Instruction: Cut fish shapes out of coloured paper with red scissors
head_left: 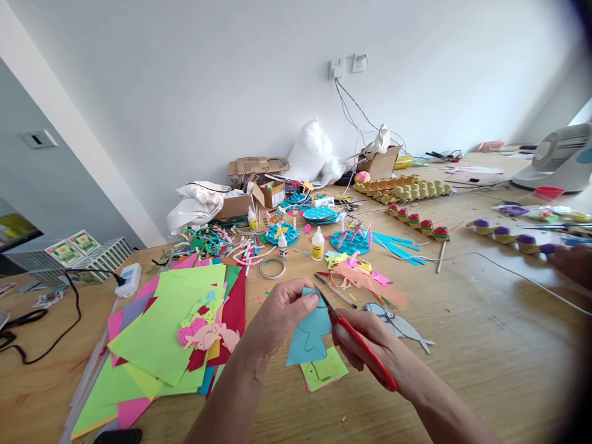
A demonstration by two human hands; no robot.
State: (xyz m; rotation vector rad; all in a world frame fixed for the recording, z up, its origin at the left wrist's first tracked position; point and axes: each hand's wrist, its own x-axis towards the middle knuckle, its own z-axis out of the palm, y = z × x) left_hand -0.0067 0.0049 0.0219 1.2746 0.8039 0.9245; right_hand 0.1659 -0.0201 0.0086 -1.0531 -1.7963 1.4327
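Observation:
My left hand (289,308) pinches the top of a blue paper piece (309,336) that has a fish outline drawn on it. Fingers wrapped round red-handled scissors (365,351), my right hand (363,336) is at the paper's right side. The blades meet the paper's top right edge, close to my left thumb. Below the blue piece, a yellow-green paper (326,370) with a fish drawing lies on the table, over a pink sheet. A grey fish cutout (402,325) rests right of my right hand.
Coloured sheets (157,333) with small fish cutouts (208,333) lie left. Glue bottles (317,244), a tape roll (272,268) and paper scraps (358,271) stand or lie ahead. Painted egg-carton strips (419,223), a fan (562,160) and another person's hand (573,262) are right.

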